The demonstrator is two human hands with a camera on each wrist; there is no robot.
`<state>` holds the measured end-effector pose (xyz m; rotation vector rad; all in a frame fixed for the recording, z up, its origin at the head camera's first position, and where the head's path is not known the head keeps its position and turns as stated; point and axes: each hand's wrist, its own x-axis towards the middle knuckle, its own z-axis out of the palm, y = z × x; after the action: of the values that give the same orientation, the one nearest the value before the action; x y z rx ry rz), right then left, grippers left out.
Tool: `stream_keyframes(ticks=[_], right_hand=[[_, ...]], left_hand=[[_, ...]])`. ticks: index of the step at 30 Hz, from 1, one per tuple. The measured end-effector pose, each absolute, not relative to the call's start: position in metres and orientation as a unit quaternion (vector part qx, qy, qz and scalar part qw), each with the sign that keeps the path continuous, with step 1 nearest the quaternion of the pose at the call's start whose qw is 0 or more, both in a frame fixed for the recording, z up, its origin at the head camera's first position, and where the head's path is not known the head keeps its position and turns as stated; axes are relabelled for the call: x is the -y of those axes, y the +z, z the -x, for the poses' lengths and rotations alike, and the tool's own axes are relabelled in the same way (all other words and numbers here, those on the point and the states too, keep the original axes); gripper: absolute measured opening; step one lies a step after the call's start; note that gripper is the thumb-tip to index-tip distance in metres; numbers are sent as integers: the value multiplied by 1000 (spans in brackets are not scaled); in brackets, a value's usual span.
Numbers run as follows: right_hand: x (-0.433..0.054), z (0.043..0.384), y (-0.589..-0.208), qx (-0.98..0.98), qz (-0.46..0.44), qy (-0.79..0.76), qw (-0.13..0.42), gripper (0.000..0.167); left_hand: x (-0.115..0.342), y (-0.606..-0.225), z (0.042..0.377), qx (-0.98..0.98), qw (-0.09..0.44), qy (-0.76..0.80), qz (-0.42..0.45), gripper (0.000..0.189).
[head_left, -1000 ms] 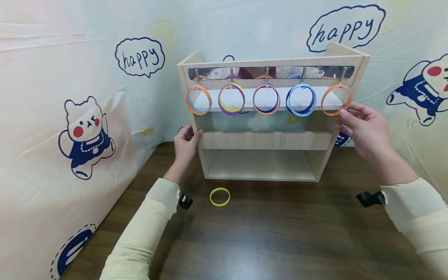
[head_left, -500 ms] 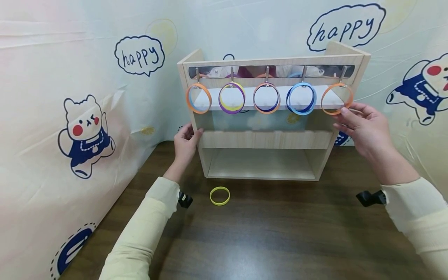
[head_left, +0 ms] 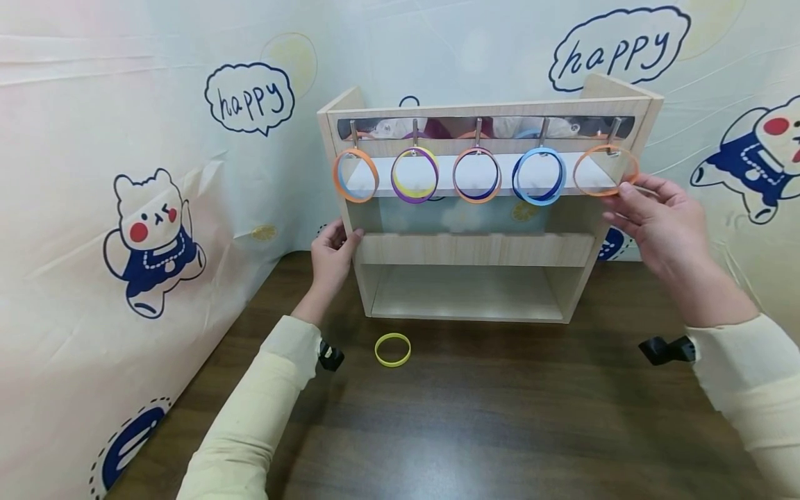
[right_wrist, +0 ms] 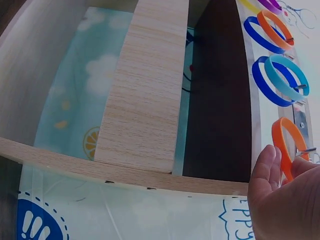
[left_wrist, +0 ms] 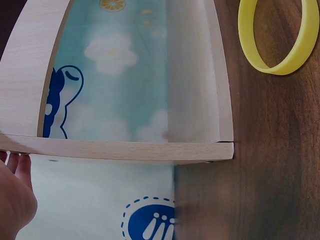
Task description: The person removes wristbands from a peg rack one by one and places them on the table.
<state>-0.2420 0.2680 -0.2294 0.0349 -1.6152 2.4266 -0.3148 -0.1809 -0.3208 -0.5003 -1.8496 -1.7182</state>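
Observation:
An orange silicone wristband (head_left: 581, 187) hangs from the rightmost hook of a wooden rack (head_left: 478, 250). My right hand (head_left: 665, 215) pinches its lower right edge, pulling it out wider; in the right wrist view the thumb and fingers meet at this orange band (right_wrist: 285, 145). My left hand (head_left: 331, 260) holds the rack's left side panel near mid-height, thumb at the front edge. In the left wrist view its fingertips (left_wrist: 22, 165) touch the panel's outer face. Several other bands hang along the row, among them a light-blue wristband (head_left: 562, 177) and a purple wristband (head_left: 394, 184).
A yellow wristband (head_left: 392, 351) lies on the dark wooden table (head_left: 475, 417), in front of the rack's left part. The rack has a white shelf (head_left: 475, 184) behind the bands and a lower compartment (head_left: 465, 295). Printed cloth (head_left: 156, 97) hangs behind and at the left.
My right hand has moved slightly right, drawing the orange band's lower edge with it, so the band looks wider. The left hand and the yellow band stay where they were.

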Motion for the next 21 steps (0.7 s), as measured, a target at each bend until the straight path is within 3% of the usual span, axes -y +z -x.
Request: stream_keyframes(ticks=[21], right_hand=[[-267, 218, -217, 528, -31, 842, 106, 49]], left_hand=[[180, -320, 313, 686, 275, -649, 177, 35]])
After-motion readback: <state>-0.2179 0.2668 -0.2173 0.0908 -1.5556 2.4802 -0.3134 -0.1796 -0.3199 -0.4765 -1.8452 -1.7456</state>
